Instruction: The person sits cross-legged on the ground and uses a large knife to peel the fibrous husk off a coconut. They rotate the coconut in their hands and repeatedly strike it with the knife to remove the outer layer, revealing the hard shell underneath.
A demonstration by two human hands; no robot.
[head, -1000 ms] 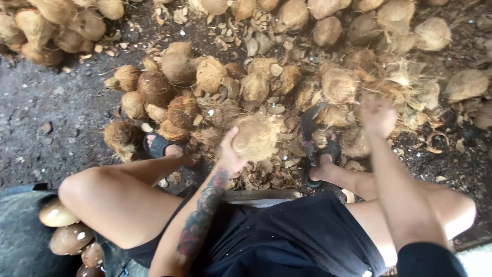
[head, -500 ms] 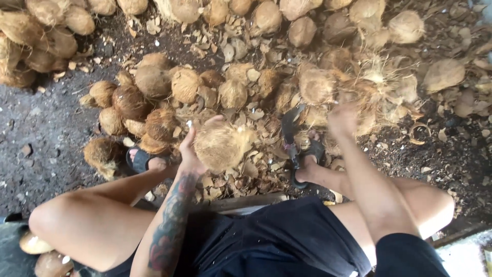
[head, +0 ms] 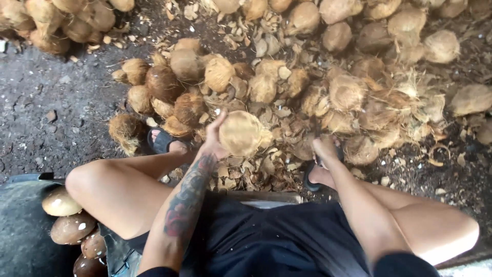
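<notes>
My left hand [head: 214, 138] holds a round, mostly husked coconut [head: 241, 133] in front of my knees, fingers wrapped round its left side. My right hand [head: 325, 149] hangs low to the right of it, close to the husk scraps on the ground; its fingers look closed, and nothing shows in them. I sit with bare knees apart and dark sandals on both feet. A heap of fibrous brown coconuts [head: 189, 77] lies just beyond my hands.
Loose husk pieces [head: 266, 164] litter the dark ground between my feet. More coconuts [head: 400, 31] are piled at the back and right. At my left, a dark container [head: 25, 231] holds several smooth peeled coconuts [head: 61, 202].
My right hand has dropped from the husk pile down toward my right foot. My left hand keeps hold of the coconut, which has stayed in front of my knees.
</notes>
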